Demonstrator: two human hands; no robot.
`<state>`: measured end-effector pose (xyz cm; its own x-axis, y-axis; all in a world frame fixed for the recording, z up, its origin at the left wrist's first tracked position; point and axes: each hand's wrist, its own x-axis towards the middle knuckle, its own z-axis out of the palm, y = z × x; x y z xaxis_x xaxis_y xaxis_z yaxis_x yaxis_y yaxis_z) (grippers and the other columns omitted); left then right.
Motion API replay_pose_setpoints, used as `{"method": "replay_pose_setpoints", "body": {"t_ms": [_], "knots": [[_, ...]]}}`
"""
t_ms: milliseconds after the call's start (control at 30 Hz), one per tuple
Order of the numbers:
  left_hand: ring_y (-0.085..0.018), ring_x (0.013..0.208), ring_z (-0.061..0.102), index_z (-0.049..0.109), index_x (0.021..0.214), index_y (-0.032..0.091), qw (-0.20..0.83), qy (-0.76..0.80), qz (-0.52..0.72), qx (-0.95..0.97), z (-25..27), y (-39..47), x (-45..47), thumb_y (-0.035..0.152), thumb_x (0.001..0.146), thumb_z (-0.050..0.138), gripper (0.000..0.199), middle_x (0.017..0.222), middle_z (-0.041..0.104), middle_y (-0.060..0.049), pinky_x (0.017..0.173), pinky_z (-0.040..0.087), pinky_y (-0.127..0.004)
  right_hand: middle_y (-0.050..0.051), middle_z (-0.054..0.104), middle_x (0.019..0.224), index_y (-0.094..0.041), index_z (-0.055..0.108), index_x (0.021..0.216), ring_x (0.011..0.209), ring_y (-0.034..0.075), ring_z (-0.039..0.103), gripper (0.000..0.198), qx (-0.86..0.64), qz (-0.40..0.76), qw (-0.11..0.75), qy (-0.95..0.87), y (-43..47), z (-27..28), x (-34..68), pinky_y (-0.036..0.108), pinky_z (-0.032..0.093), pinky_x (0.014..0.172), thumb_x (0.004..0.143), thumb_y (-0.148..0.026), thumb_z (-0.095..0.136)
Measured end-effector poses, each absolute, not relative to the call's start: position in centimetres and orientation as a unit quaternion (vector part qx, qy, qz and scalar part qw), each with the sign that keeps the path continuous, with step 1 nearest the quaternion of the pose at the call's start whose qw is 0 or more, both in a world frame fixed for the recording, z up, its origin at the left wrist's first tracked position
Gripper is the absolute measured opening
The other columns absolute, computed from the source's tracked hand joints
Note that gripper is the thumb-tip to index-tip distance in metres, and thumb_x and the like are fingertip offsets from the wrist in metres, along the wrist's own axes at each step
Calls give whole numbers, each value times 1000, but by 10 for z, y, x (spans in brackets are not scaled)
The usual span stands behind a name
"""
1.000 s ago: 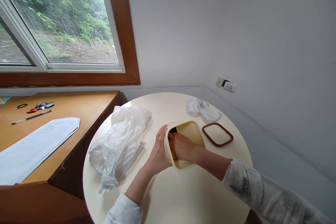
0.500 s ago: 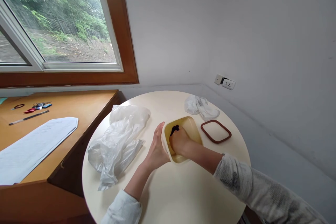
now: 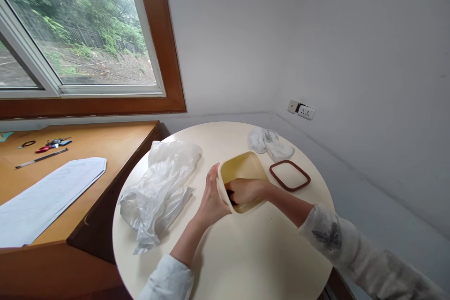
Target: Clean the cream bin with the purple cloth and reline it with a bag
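Observation:
A cream, square-mouthed plastic bin [image 3: 242, 167] is tilted on the round table, its opening facing me. My left hand [image 3: 212, 201] grips its left side, with the fingers along the outer wall near the rim. My right hand [image 3: 242, 191] is inside the bin, fingers curled around a small black, soft-looking item [image 3: 230, 197] against the inner left wall. Most of that item is hidden by the hand, so I cannot tell exactly what it is. A brown, rounded-square ring [image 3: 290, 189] lies flat just right of the bin.
On the round table [image 3: 246, 262], a large crumpled clear plastic bag [image 3: 161, 192] lies left and a smaller one [image 3: 270, 144] sits at the back right. A wooden desk [image 3: 116, 133] at the left holds papers [image 3: 59, 197], a pen [image 3: 41, 158] and keys [image 3: 56, 143].
My right hand has moved lower inside the bin with the black item, turning so the forearm lies flatter. The bin has tipped slightly; my left hand keeps its hold.

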<state>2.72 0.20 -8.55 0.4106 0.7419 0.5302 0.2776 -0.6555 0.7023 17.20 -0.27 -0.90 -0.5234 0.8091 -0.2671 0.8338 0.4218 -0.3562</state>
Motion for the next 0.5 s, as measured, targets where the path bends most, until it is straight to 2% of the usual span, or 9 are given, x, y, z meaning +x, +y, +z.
{"method": "replay_pose_setpoints", "body": {"t_ms": [133,267,400,500], "knots": [[-39,128,23,-2,137,29,262,331,438,794,-84,0,27,37,48,79,121,139,17,-14,101,31,-55,2,66,82,-19,62,87,67,13,57,31,444,-300,50,843,-28,28,191,21,41,53,73,-7,37],[-36,130,20,2,137,30,235,315,442,806,-82,-2,29,37,49,79,117,138,17,-13,102,29,-54,3,62,79,-18,60,83,65,13,53,30,448,-295,53,842,-56,53,202,22,38,53,77,-9,32],[-34,130,19,1,137,30,231,317,445,805,-82,-2,31,35,49,79,118,138,17,-15,101,31,-54,5,62,79,-17,57,83,66,15,54,29,479,-286,59,828,-56,40,197,25,38,53,85,-19,28],[-35,131,18,1,138,28,217,311,438,815,-82,-3,31,31,48,80,119,139,17,-16,100,32,-54,7,63,85,-17,58,94,67,17,56,28,518,-288,100,799,-38,15,188,26,40,52,86,-26,32]]}}
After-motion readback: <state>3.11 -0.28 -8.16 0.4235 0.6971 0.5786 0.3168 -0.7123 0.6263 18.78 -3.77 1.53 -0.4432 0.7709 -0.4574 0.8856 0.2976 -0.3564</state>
